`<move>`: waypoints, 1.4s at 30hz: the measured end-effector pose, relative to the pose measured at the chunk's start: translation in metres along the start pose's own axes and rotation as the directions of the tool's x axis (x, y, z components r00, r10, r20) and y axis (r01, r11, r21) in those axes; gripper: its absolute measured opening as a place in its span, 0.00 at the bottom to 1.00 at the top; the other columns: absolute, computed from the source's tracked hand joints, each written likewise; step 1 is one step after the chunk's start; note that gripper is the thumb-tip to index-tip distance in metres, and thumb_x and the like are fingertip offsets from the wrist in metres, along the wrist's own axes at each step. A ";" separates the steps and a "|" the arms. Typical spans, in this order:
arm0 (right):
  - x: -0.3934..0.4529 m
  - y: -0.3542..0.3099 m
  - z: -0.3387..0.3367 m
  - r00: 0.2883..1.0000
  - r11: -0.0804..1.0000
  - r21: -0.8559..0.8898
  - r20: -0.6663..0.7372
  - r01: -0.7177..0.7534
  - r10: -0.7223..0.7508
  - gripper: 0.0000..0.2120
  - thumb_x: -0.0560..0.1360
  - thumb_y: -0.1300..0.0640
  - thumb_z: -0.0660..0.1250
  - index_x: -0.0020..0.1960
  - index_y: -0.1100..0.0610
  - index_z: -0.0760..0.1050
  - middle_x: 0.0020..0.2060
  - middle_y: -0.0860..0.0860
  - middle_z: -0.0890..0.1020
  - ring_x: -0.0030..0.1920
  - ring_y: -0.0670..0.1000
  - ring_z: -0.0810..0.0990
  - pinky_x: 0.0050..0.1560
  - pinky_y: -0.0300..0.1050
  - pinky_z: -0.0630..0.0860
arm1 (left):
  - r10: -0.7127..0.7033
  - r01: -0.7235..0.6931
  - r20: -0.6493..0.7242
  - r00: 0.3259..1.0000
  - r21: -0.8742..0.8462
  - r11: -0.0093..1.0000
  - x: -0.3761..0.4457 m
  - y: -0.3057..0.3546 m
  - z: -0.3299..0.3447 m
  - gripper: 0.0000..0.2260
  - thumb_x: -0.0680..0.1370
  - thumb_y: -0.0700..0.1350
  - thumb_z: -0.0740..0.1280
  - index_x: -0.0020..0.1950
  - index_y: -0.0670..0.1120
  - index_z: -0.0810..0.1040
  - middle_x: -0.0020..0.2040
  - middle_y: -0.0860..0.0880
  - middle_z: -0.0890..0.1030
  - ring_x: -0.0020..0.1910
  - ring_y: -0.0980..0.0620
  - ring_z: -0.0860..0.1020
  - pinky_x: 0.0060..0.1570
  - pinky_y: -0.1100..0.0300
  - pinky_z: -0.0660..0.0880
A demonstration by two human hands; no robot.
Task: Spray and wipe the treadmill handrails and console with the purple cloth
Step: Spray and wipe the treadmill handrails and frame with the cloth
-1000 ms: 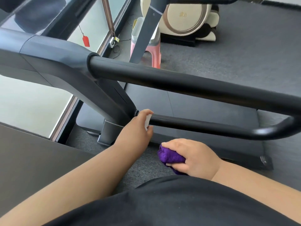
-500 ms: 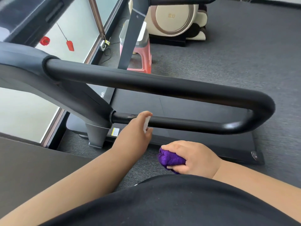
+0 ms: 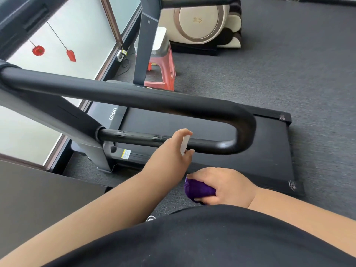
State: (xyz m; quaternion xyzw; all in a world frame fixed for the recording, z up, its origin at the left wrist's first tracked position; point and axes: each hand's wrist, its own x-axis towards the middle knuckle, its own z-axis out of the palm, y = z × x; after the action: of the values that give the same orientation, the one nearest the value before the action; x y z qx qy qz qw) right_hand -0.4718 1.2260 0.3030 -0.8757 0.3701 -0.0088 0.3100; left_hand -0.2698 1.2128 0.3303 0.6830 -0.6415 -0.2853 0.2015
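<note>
1. Left hand (image 3: 169,153) grips a small white spray bottle (image 3: 185,143), fingers (image 3: 182,132) curled over its top. Only a sliver of the bottle shows, and the nozzle is hidden, so I cannot tell if it is being pressed.
2. The bottle sits just beside the lower bar of the handrail (image 3: 202,145), aimed at it about midway along, short of the bend.
3. Right hand (image 3: 225,185) is clenched around the purple cloth (image 3: 198,188), bunched into a ball. It hangs below the handrail, near the person's body, not touching any bar.
4. The handrail loops from a thick padded upper bar (image 3: 134,97) round a closed bend (image 3: 244,128) to the thinner lower bar. Treadmill deck (image 3: 250,162) lies under it on grey carpet (image 3: 289,70).
5. The console is mostly out of frame at the upper left edge, so its state cannot be judged.
6. Handling, cloth: soft, light, compressible. While balled up it offers little wiping face. Judgement: open it partly and wrap it round the bar so the palm backs it.
7. Handling, bottle: small, light, probably smooth plastic, and may go slick if mist drifts back. Best held round the body with one finger on top.
8. Handling, bars: rigid and fixed. The glossy lower bar looks slick, the upper one matte and grippier.
9. Stage, as judged: spraying, with wiping not yet begun on this lower bar.
</note>
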 end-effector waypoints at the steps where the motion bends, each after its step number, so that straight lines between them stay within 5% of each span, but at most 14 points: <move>1: -0.004 0.003 -0.002 1.000 1.000 0.000 0.017 0.008 -0.008 0.30 0.72 0.32 0.60 0.73 0.36 0.61 0.66 0.35 0.73 0.66 0.38 0.70 0.61 0.29 0.61 | 0.001 -0.001 0.002 1.000 0.001 1.000 0.001 0.009 0.006 0.16 0.79 0.54 0.66 0.63 0.65 0.63 0.37 0.63 0.72 0.34 0.65 0.73 0.30 0.68 0.64; 6: -0.023 0.012 -0.012 0.999 0.999 0.020 0.015 0.046 -0.047 0.30 0.72 0.33 0.61 0.72 0.38 0.64 0.66 0.38 0.74 0.66 0.40 0.71 0.65 0.37 0.69 | -0.062 0.061 -0.024 0.998 -0.028 0.998 0.000 0.031 0.022 0.16 0.79 0.54 0.65 0.64 0.62 0.65 0.39 0.58 0.74 0.36 0.59 0.74 0.35 0.59 0.68; 11: -0.035 0.010 -0.022 0.998 0.999 0.026 -0.061 0.029 -0.028 0.31 0.72 0.36 0.67 0.73 0.43 0.67 0.65 0.40 0.76 0.65 0.41 0.72 0.62 0.27 0.60 | -0.127 0.120 -0.102 0.987 -0.073 0.990 -0.026 0.014 0.013 0.17 0.78 0.56 0.66 0.63 0.67 0.65 0.34 0.58 0.75 0.28 0.61 0.74 0.27 0.61 0.65; 14: -0.032 -0.004 -0.031 0.983 0.999 0.000 -0.180 0.037 -0.036 0.32 0.73 0.34 0.66 0.71 0.48 0.68 0.65 0.44 0.78 0.63 0.47 0.76 0.65 0.36 0.68 | -0.164 0.149 -0.146 0.976 -0.114 0.982 -0.043 -0.001 0.005 0.18 0.77 0.56 0.67 0.62 0.68 0.65 0.37 0.61 0.76 0.30 0.64 0.75 0.28 0.63 0.66; 17: -0.016 -0.022 -0.043 0.895 0.984 -0.095 -0.411 0.149 -0.176 0.29 0.74 0.39 0.67 0.68 0.56 0.72 0.63 0.51 0.79 0.62 0.51 0.78 0.65 0.45 0.71 | -0.173 0.149 -0.161 0.972 -0.154 0.977 -0.055 -0.014 -0.003 0.19 0.76 0.55 0.68 0.62 0.70 0.64 0.40 0.61 0.78 0.34 0.63 0.77 0.28 0.68 0.66; 20: 0.006 -0.037 -0.055 0.826 0.957 -0.257 -0.503 0.137 -0.254 0.30 0.74 0.46 0.70 0.73 0.54 0.68 0.67 0.53 0.76 0.64 0.55 0.76 0.65 0.51 0.71 | -0.147 0.118 -0.166 0.975 -0.172 0.978 -0.061 -0.022 -0.011 0.19 0.76 0.55 0.68 0.63 0.70 0.65 0.41 0.61 0.79 0.38 0.64 0.78 0.29 0.71 0.66; 23: 0.026 -0.044 -0.059 0.863 0.943 -0.328 -0.492 -0.063 -0.113 0.34 0.71 0.54 0.75 0.74 0.49 0.67 0.70 0.54 0.71 0.67 0.59 0.69 0.67 0.57 0.69 | -0.146 0.114 -0.163 0.976 -0.191 0.975 -0.064 -0.028 -0.020 0.19 0.76 0.55 0.67 0.62 0.70 0.66 0.38 0.60 0.79 0.34 0.61 0.78 0.29 0.65 0.68; 26: 0.037 -0.040 -0.056 0.907 0.895 -0.338 -0.395 -0.291 0.147 0.28 0.76 0.46 0.69 0.74 0.46 0.66 0.72 0.58 0.66 0.71 0.63 0.64 0.71 0.62 0.65 | -0.137 0.105 -0.141 0.980 -0.214 0.971 -0.067 -0.035 -0.029 0.18 0.76 0.55 0.67 0.60 0.73 0.65 0.37 0.64 0.79 0.24 0.58 0.75 0.24 0.66 0.67; 29: 0.039 -0.034 -0.042 0.898 0.840 -0.379 -0.358 -0.389 0.254 0.29 0.77 0.38 0.63 0.74 0.48 0.63 0.70 0.62 0.70 0.69 0.64 0.68 0.71 0.61 0.63 | -0.134 0.100 -0.132 0.982 -0.234 0.967 -0.070 -0.046 -0.039 0.18 0.76 0.55 0.67 0.59 0.74 0.65 0.35 0.58 0.79 0.24 0.58 0.73 0.25 0.62 0.69; 35: 0.068 -0.047 -0.022 0.917 0.809 -0.458 -0.322 -0.369 0.236 0.33 0.76 0.34 0.53 0.75 0.51 0.60 0.67 0.57 0.73 0.64 0.60 0.71 0.67 0.57 0.67 | -0.119 0.090 -0.126 0.985 -0.213 0.973 -0.085 -0.072 -0.057 0.18 0.77 0.55 0.67 0.60 0.73 0.65 0.41 0.65 0.78 0.31 0.59 0.76 0.26 0.69 0.69; 42: 0.114 -0.071 -0.013 0.948 0.860 -0.432 -0.276 -0.271 0.160 0.34 0.77 0.34 0.59 0.75 0.53 0.62 0.67 0.54 0.74 0.65 0.57 0.73 0.70 0.56 0.65 | -0.124 0.100 -0.109 0.986 -0.203 0.974 -0.088 -0.089 -0.066 0.18 0.76 0.56 0.66 0.60 0.74 0.64 0.40 0.57 0.80 0.35 0.56 0.78 0.36 0.56 0.74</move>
State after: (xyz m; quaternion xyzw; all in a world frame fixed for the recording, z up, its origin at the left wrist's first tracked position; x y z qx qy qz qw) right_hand -0.3462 1.1821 0.3284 -0.8698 0.4911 0.0132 0.0454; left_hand -0.1607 1.3024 0.3344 0.7108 -0.5571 -0.3163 0.2904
